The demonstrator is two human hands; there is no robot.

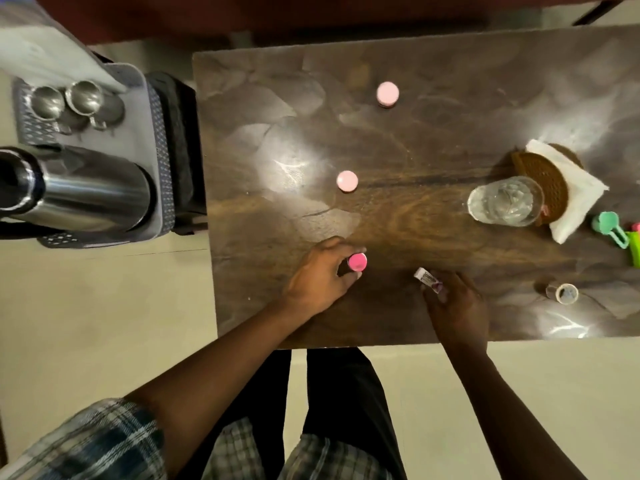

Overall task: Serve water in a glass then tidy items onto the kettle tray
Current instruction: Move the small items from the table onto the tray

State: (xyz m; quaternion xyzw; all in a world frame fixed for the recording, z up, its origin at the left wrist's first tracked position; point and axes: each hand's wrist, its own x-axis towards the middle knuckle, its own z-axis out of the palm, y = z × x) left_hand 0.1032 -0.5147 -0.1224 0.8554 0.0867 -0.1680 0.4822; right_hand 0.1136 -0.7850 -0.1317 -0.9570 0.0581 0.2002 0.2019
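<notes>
Glass [504, 201] upright by coaster — left hand [318, 277] grips upright pink-capped bottle [356, 262].

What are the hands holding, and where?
Left hand grips a pink-capped bottle by its body; right hand holds a small white tube by its lower end.

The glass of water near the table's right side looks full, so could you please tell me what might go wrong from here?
1. The glass sits partly on the coaster, so it may tip if bumped.
2. Both hands, left and right, hold small items, so grabbing more invites drops.
</notes>
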